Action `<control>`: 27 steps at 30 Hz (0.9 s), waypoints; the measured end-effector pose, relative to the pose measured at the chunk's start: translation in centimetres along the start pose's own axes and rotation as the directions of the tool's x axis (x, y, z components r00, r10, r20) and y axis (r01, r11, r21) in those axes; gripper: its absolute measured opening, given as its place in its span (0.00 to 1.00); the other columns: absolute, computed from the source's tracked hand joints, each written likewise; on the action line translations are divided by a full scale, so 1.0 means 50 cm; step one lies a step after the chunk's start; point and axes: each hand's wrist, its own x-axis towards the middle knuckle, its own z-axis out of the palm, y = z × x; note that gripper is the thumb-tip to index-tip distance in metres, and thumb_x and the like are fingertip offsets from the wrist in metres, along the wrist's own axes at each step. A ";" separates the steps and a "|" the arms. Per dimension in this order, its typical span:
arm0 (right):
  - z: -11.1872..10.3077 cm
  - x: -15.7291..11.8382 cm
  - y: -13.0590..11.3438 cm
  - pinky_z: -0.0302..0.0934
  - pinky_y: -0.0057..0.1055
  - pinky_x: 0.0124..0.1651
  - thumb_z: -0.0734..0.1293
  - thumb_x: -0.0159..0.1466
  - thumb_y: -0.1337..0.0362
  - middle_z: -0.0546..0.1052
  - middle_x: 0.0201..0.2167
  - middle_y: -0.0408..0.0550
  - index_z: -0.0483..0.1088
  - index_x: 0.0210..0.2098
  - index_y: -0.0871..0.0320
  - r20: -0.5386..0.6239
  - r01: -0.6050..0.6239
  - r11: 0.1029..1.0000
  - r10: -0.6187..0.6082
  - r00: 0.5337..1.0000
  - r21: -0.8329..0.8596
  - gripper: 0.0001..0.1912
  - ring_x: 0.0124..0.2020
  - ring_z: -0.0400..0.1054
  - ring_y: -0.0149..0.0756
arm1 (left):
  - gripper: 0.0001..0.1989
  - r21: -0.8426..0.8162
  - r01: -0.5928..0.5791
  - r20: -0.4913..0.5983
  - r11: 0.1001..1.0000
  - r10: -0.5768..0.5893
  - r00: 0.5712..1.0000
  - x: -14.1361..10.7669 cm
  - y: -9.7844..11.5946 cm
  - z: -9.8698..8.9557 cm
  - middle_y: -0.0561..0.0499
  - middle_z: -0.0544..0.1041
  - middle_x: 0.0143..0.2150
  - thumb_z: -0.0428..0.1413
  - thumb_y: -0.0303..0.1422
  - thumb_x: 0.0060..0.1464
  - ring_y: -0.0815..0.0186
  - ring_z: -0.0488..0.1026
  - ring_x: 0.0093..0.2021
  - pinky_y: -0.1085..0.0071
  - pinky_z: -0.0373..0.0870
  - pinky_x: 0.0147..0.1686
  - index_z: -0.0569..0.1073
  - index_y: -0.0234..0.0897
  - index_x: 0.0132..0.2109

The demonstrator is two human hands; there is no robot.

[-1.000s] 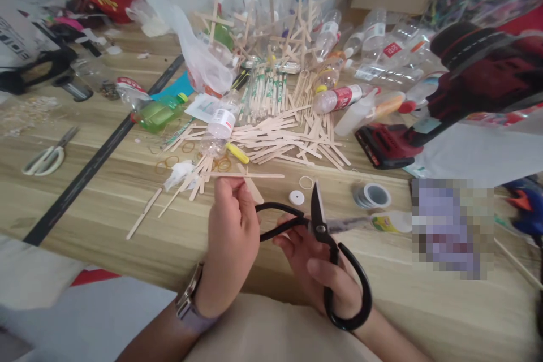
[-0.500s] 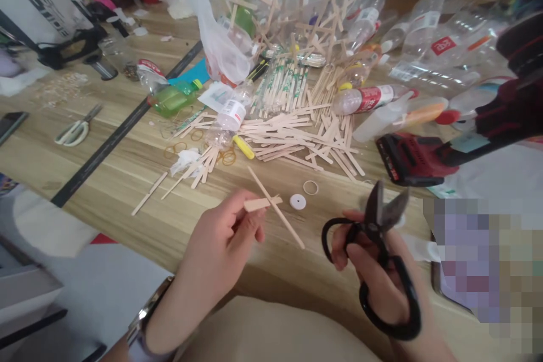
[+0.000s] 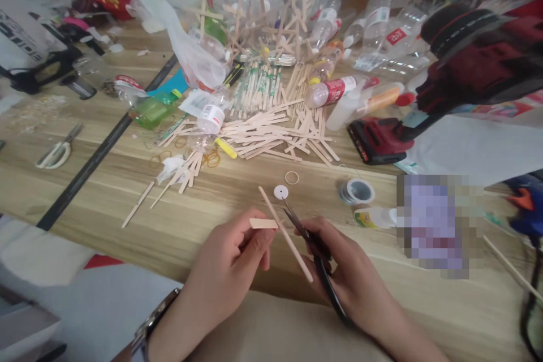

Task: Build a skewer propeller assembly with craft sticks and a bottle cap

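Note:
My left hand pinches a short wooden craft stick between thumb and fingers. A longer craft stick crosses the short one at its right end, slanting down to the right. Black-handled scissors are in my right hand. Their narrow blades point up and left, close to the upper right side of the crossing; whether they touch the wood I cannot tell. Just beyond the sticks, a white disc with a small central hole and a pale ring lie on the table.
Loose craft sticks are heaped beyond my hands, among plastic bottles. A red-and-black cordless drill stands to the right, with a tape roll and small bottle nearer. White-handled scissors lie left.
My right hand has brought the scissors leftward to the crossed sticks and turned them, so the blades appear closer together. My left hand still holds the sticks. The view has shifted right.

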 end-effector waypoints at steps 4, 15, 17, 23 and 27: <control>0.030 -0.002 -0.008 0.57 0.25 0.26 0.63 0.57 0.71 0.69 0.27 0.40 0.65 0.45 0.53 -0.042 0.004 1.000 -0.006 0.999 -0.028 0.16 0.25 0.63 0.31 | 0.16 0.055 -0.036 0.036 0.998 0.034 0.999 0.003 -0.012 -0.023 0.58 0.67 0.22 0.47 0.42 0.65 0.69 0.64 0.22 0.74 0.55 0.23 0.66 0.40 0.32; 0.088 0.032 -0.063 0.57 0.25 0.25 0.64 0.58 0.70 0.72 0.30 0.42 0.64 0.45 0.54 -0.036 -0.036 0.997 0.034 0.999 -0.070 0.15 0.25 0.64 0.31 | 0.13 0.093 -0.127 0.076 0.988 0.121 0.990 0.006 -0.039 -0.090 0.58 0.68 0.22 0.47 0.38 0.65 0.67 0.67 0.24 0.73 0.58 0.26 0.69 0.40 0.33; 0.087 0.037 -0.066 0.58 0.25 0.25 0.65 0.58 0.69 0.72 0.30 0.42 0.64 0.45 0.54 -0.012 -0.030 0.994 0.029 1.000 -0.106 0.15 0.25 0.64 0.31 | 0.13 0.068 -0.122 0.068 0.990 0.118 0.991 0.006 -0.044 -0.092 0.58 0.68 0.22 0.47 0.38 0.65 0.67 0.67 0.24 0.73 0.58 0.26 0.69 0.41 0.33; 0.081 0.047 -0.064 0.60 0.26 0.26 0.66 0.59 0.67 0.72 0.32 0.43 0.64 0.48 0.53 0.021 0.000 0.986 0.004 1.000 -0.169 0.17 0.25 0.65 0.31 | 0.12 0.045 -0.142 0.070 0.989 0.139 0.988 0.011 -0.058 -0.093 0.58 0.68 0.24 0.46 0.36 0.66 0.68 0.67 0.26 0.74 0.60 0.28 0.66 0.41 0.33; 0.080 0.048 -0.064 0.59 0.25 0.25 0.66 0.60 0.66 0.72 0.31 0.42 0.65 0.45 0.54 0.004 0.005 0.985 -0.005 1.000 -0.174 0.14 0.24 0.65 0.31 | 0.12 0.076 -0.193 0.069 0.978 0.188 0.980 0.014 -0.061 -0.088 0.59 0.68 0.23 0.47 0.34 0.66 0.69 0.66 0.25 0.75 0.59 0.27 0.66 0.41 0.32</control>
